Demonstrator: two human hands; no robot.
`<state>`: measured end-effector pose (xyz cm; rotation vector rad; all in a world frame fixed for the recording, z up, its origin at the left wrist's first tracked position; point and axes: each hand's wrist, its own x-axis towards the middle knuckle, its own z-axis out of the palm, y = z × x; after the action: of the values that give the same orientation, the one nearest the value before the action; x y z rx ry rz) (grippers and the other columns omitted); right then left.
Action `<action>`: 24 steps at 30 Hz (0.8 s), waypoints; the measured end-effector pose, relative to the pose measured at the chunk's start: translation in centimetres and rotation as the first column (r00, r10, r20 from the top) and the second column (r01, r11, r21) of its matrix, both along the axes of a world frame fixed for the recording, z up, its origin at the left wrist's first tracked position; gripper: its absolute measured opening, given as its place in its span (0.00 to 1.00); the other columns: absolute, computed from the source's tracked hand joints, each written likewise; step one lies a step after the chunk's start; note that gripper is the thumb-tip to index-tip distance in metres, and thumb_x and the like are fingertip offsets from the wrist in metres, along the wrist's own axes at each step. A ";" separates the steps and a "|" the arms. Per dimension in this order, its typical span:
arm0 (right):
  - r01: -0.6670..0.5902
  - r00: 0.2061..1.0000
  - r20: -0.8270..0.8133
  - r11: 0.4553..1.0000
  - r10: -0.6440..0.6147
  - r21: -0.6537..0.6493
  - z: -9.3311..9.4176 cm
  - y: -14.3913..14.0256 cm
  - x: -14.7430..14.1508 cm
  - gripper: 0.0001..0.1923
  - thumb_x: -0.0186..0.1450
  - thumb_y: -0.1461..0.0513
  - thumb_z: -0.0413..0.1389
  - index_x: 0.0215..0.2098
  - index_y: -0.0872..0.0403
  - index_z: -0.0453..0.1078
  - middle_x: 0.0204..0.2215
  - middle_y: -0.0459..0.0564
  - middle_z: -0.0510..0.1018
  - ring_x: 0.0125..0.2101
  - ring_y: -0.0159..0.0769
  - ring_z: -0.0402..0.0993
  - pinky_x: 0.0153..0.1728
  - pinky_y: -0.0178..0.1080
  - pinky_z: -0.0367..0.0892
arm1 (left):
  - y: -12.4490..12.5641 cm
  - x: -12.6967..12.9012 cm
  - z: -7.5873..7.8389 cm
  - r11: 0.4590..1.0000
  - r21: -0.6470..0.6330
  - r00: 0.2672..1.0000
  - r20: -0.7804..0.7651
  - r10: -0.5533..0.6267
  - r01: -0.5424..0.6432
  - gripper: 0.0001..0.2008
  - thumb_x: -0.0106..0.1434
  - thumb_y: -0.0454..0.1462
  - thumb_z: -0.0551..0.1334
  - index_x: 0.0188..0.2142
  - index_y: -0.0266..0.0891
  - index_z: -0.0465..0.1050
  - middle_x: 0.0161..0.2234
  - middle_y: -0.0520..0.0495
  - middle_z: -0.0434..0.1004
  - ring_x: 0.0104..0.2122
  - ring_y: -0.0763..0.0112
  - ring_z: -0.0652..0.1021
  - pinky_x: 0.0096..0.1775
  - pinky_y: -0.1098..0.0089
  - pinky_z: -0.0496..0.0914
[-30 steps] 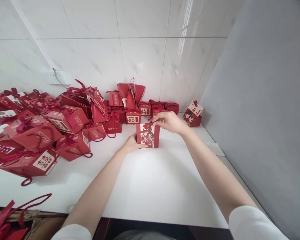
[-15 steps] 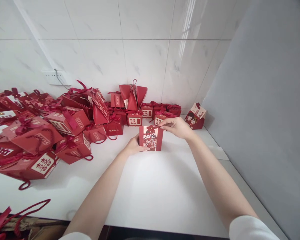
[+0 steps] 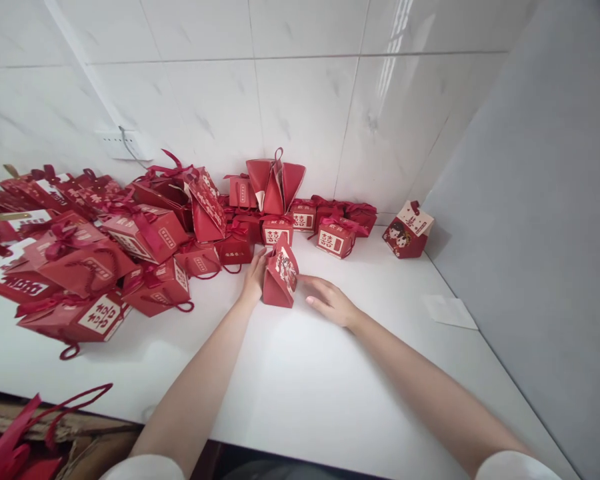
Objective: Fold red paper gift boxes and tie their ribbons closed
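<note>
A small red gift box [image 3: 279, 277] with a pointed top and a printed figure stands on the white table in front of me, turned so that a plain red side faces me. My left hand [image 3: 254, 277] holds it from the left, with its fingertips partly hidden behind the box. On the other side, my right hand [image 3: 330, 301] has its fingers stretched out, thumb apart, with the fingertips at the box's right edge. Whether they touch it I cannot tell. A red box with a double-happiness label [image 3: 336, 238] sits just behind.
Many red gift boxes with ribbons and cords, such as this labelled box [image 3: 80, 317], are heaped on the left. A house-shaped box [image 3: 407, 230] stands at the back right. A white card [image 3: 450, 311] lies near the grey partition [image 3: 545, 220]. A cardboard carton [image 3: 95, 453] is at bottom left.
The gift box has been turned so its printed front faces right, and it sits slightly further left. My right hand has let go of its top and come down beside it.
</note>
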<state>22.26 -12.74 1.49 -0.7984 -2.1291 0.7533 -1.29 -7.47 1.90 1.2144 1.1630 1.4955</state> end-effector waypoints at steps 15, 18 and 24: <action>0.229 0.875 -0.297 0.868 -0.382 -0.441 -0.6 -2.3 -5.0 0.33 0.70 0.45 0.45 0.64 0.55 0.61 0.62 0.53 0.67 0.63 0.44 0.62 0.67 0.51 0.50 | -11.9 3.2 -0.1 0.986 -0.141 0.991 -0.087 -0.101 0.089 0.33 0.62 0.47 0.63 0.65 0.44 0.59 0.68 0.46 0.54 0.68 0.62 0.55 0.68 0.60 0.48; 0.298 0.776 -0.362 0.806 -0.517 -0.511 -0.4 -3.0 -4.7 0.32 0.70 0.44 0.45 0.61 0.58 0.65 0.57 0.57 0.73 0.58 0.49 0.68 0.62 0.53 0.59 | -13.9 3.6 0.5 0.952 -0.306 0.960 0.270 0.078 0.008 0.37 0.58 0.46 0.68 0.64 0.46 0.58 0.69 0.44 0.51 0.67 0.59 0.56 0.67 0.58 0.52; 0.002 0.917 -0.361 0.910 -0.167 -0.415 0.4 -8.7 -5.7 0.25 0.71 0.49 0.45 0.60 0.52 0.65 0.59 0.55 0.71 0.60 0.49 0.67 0.59 0.51 0.64 | -17.9 2.8 5.4 0.928 -0.328 0.697 0.708 0.115 0.180 0.24 0.62 0.50 0.62 0.53 0.39 0.71 0.53 0.40 0.77 0.53 0.53 0.76 0.59 0.52 0.66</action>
<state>16.54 -21.40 1.92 -0.8636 -1.5871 1.2238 1.47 -25.35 7.31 0.2980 0.8050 1.4270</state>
